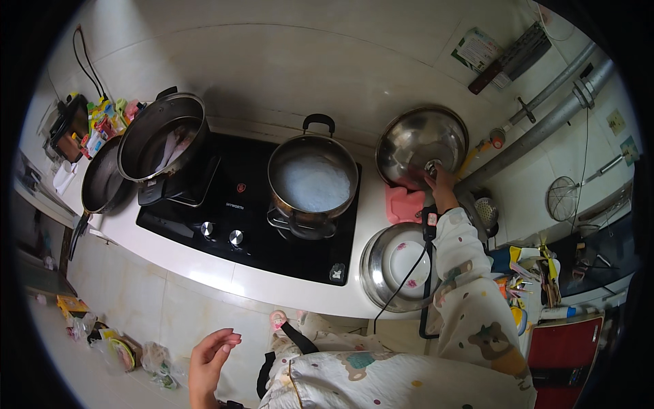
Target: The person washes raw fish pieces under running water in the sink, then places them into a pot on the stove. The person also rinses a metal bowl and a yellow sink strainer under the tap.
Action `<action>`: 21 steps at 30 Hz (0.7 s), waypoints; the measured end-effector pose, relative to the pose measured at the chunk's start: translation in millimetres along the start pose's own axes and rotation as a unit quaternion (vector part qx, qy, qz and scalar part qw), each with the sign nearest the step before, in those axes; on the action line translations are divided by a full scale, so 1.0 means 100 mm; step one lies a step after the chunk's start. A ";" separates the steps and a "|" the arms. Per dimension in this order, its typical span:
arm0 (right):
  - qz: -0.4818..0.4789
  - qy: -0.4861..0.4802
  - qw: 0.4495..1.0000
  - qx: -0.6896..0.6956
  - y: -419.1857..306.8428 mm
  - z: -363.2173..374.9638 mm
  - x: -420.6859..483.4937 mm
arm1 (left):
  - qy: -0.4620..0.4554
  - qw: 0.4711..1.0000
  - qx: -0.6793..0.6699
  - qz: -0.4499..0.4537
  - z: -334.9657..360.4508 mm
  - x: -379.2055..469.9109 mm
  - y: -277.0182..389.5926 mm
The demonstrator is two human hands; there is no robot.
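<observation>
My right hand (pixel 443 191) grips the knob of a domed stainless steel pot lid (pixel 411 135). The lid stands tilted by the wall, above a pink plastic rest (pixel 401 204). Over the floor, my left hand (pixel 210 360) is raised and holds nothing, its fingers slightly curved. A two-handled pot (pixel 306 145) with cloudy, whitish contents is on the right side of the black cooktop (pixel 245 179). On the left burner, a larger, deep pan (pixel 148 122) holds pale pieces that look like meat. Below my right forearm, a white flowered bowl (pixel 401 263) sits in a steel basin (pixel 372 266).
A frying pan (pixel 104 179) lies at the counter's left, beside seasoning packets (pixel 104 122). A cleaver (pixel 523 51) hangs on the wall above metal pipes (pixel 534 130). A wire skimmer (pixel 562 198) hangs at right. Bagged goods (pixel 158 360) are on the floor at left.
</observation>
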State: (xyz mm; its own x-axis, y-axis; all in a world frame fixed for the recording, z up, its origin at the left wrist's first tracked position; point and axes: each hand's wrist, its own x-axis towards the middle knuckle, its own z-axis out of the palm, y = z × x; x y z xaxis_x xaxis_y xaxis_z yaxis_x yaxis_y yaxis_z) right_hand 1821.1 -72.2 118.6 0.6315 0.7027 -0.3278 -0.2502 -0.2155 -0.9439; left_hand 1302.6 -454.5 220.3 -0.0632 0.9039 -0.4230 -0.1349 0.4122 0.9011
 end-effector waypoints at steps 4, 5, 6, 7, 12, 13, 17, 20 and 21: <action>-0.003 0.014 1.000 0.025 0.00 0.03 -0.06 | 0.000 1.000 0.007 -0.021 0.09 0.07 0.02; -0.013 -0.002 0.999 0.032 0.00 0.03 -0.07 | -0.005 1.000 0.009 -0.020 0.10 0.09 0.03; -0.021 -0.007 0.999 0.043 0.00 0.02 -0.09 | -0.012 1.000 0.006 -0.013 0.12 0.11 0.04; -0.029 0.001 0.998 0.055 -0.01 0.01 -0.10 | -0.012 1.000 0.010 -0.018 0.13 0.12 0.04; -0.029 -0.024 0.997 0.066 -0.13 -0.01 -0.22 | -0.029 1.000 0.007 -0.005 0.17 0.19 0.05; -0.017 -0.034 0.997 0.061 -0.17 0.00 -0.25 | -0.028 1.000 0.012 -0.008 0.18 0.20 0.04; -0.035 -0.069 0.994 0.077 -0.25 -0.01 -0.47 | -0.029 0.999 0.018 -0.014 0.18 0.21 0.01; -0.039 -0.095 0.991 0.088 -0.28 -0.05 -0.62 | -0.030 0.999 0.015 -0.013 0.19 0.23 0.00; -0.036 -0.094 0.991 0.086 -0.29 -0.06 -0.65 | -0.032 0.999 0.013 -0.011 0.20 0.25 0.00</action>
State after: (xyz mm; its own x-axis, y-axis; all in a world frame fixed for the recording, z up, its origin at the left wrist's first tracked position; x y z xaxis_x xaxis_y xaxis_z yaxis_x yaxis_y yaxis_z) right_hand 1791.5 -116.0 166.7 0.5078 0.8296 -0.2321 -0.3422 -0.0530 -0.9381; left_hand 1320.6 -429.6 211.8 0.0022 0.8997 -0.4366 -0.1089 0.4342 0.8942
